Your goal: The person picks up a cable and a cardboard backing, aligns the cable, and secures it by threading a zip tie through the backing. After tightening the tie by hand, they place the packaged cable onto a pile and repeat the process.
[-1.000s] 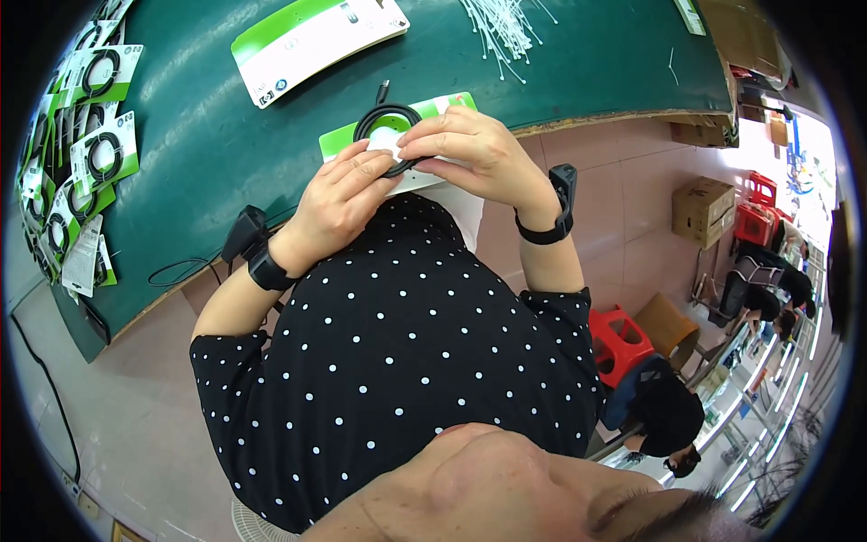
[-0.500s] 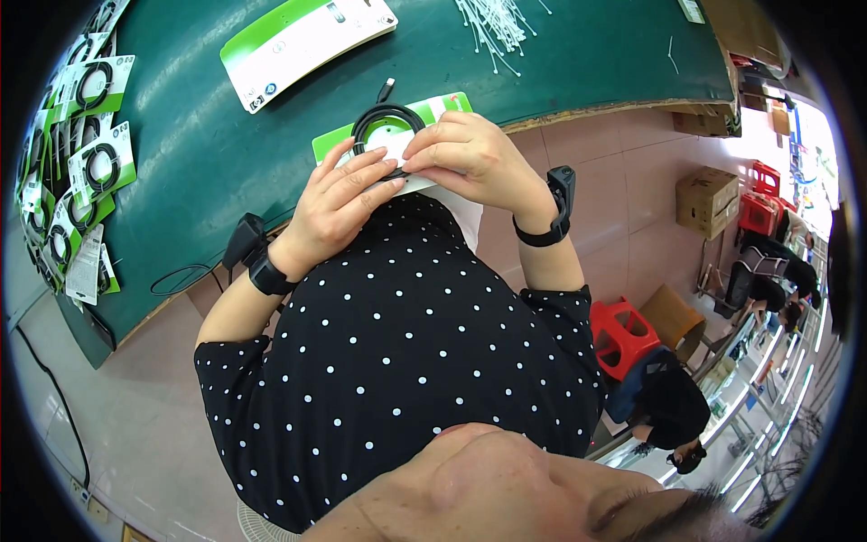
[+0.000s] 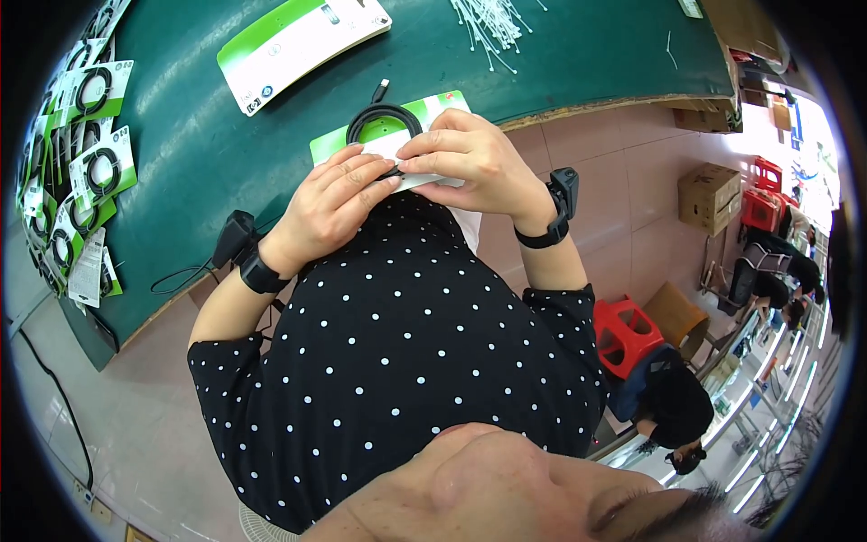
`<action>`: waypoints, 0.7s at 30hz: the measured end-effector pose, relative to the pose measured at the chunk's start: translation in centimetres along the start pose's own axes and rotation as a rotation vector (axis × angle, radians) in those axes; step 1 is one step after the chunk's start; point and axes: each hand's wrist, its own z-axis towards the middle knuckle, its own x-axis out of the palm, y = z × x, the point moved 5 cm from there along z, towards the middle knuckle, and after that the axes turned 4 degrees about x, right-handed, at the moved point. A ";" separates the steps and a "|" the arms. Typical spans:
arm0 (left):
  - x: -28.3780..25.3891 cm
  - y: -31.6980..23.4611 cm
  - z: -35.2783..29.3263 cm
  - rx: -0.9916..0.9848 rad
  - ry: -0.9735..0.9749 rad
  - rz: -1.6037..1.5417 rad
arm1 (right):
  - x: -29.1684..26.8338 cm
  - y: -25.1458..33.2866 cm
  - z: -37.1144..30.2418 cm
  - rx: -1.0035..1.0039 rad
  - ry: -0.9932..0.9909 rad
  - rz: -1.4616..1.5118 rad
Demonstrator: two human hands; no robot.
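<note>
A coiled black cable (image 3: 386, 110) lies on a green-and-white backing card (image 3: 327, 147) at the table's near edge, its plug (image 3: 382, 88) sticking out past the far side. My left hand (image 3: 336, 200) is closed over the near left of the coil and card, fingers pressed together. From the right, my right hand (image 3: 471, 161) pinches the near part of the coil against the card, its thumb low by the card's near edge. The fingertips of both hands almost meet and cover that part of the cable. Each wrist wears a black strap with a device.
A stack of green-and-white cards (image 3: 302, 50) lies farther back on the green table (image 3: 587, 54). White cable ties (image 3: 492, 27) are heaped beyond. Carded cables (image 3: 99, 172) pile up at left. Red stools (image 3: 625, 336), a cardboard box (image 3: 710, 197) and other people are on the right.
Both hands have shifted slightly at the coil's near side and now hide more of it. My right thumb has moved down toward the card's near edge.
</note>
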 end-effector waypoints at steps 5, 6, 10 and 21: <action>-0.1 -0.1 0.4 0.041 -0.018 0.028 | -0.3 0.2 0.1 -0.021 -0.011 0.010; -0.1 -0.1 0.4 0.048 -0.019 0.029 | -0.3 0.2 0.1 -0.020 -0.012 0.013; -0.1 -0.1 0.7 0.066 -0.040 0.028 | -0.5 0.3 0.1 -0.024 -0.045 0.039; -0.7 0.3 1.7 0.068 -0.092 -0.044 | -2.0 0.0 0.8 0.038 -0.127 0.056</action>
